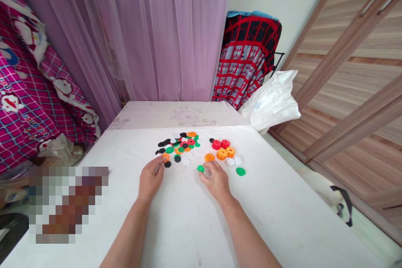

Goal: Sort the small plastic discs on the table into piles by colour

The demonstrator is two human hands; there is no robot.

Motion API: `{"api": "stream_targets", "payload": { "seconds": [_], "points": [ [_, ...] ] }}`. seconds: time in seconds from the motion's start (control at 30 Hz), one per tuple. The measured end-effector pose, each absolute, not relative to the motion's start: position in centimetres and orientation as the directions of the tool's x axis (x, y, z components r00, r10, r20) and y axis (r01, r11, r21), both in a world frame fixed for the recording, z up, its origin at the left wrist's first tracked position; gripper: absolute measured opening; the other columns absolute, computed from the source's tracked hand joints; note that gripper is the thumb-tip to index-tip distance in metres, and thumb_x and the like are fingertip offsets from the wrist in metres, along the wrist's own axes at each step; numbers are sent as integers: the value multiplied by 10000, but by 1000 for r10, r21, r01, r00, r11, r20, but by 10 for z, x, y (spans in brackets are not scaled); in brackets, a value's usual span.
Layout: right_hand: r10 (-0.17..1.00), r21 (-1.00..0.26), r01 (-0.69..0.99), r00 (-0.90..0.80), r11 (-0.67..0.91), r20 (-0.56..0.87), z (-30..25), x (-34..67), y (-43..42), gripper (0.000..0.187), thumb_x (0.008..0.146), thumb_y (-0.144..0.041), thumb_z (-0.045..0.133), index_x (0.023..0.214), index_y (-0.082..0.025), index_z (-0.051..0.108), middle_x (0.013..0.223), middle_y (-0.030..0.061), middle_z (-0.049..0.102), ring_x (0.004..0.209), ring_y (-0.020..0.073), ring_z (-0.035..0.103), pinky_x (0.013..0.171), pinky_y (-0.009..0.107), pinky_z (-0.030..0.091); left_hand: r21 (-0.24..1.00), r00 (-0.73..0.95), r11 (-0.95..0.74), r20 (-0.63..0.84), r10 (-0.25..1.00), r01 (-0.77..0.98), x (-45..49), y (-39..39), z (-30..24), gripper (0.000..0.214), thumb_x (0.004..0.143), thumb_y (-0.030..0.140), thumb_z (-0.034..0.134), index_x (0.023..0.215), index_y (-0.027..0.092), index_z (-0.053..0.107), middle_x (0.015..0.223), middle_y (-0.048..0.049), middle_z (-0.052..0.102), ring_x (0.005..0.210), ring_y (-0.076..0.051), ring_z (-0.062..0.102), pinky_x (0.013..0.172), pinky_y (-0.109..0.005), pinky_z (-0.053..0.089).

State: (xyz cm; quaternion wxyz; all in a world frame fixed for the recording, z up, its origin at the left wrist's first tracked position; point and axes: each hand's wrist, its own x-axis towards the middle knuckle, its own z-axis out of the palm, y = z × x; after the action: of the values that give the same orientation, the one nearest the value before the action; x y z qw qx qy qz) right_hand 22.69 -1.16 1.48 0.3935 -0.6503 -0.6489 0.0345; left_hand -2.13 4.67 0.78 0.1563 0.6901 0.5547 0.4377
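Observation:
Small, notched plastic discs in several colours lie on the white-covered table (188,222). My right hand (216,179) pinches a green disc (200,168) between thumb and fingers. An orange disc (209,157) lies just beyond those fingers. My left hand (152,177) is closed at the near left edge of the mixed pile, its fingertips on an orange disc (166,158). Close by the left fingertips is a black disc (168,164). Right of the pile are red discs (216,145), a stack of orange discs (222,153), white discs (238,161) and a separate green disc (240,171).
A purple curtain (169,33) hangs behind the table. At the back right stand a white plastic bag (271,100) and something draped in red-and-black patterned cloth (245,50). Wooden wardrobe doors (348,88) are on the right. Part of the left side is blurred out.

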Motion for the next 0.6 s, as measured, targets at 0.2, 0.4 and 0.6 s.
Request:
{"api": "stream_targets", "payload": {
  "seconds": [0.2, 0.4, 0.6],
  "points": [
    [767, -604, 794, 426, -63, 481, 24, 311, -33, 291, 750, -465, 550, 864, -220, 659, 878, 35, 656, 670, 154, 570, 646, 283, 450, 701, 10, -339, 428, 904, 627, -22, 48, 8, 328, 852, 350, 462, 995, 229, 731, 1147, -53, 721, 1073, -226, 667, 984, -394, 510],
    [769, -587, 780, 506, -216, 390, 24, 353, -48, 372, 719, -545, 533, 841, -222, 672, 847, 35, 652, 702, 176, 587, 633, 292, 430, 708, -12, -323, 423, 906, 627, -22, 47, 8, 322, 852, 360, 467, 985, 229, 729, 1143, -51, 722, 1070, -227, 668, 981, -392, 511],
    [820, -563, 776, 501, -285, 276, 22, 358, -50, 319, 715, -486, 548, 852, -229, 677, 883, 25, 671, 722, 170, 594, 656, 290, 428, 719, -29, -320, 427, 904, 617, -22, 47, 9, 300, 851, 351, 475, 977, 247, 727, 1148, -31, 721, 1071, -214, 668, 972, -368, 517]
  ]
}}
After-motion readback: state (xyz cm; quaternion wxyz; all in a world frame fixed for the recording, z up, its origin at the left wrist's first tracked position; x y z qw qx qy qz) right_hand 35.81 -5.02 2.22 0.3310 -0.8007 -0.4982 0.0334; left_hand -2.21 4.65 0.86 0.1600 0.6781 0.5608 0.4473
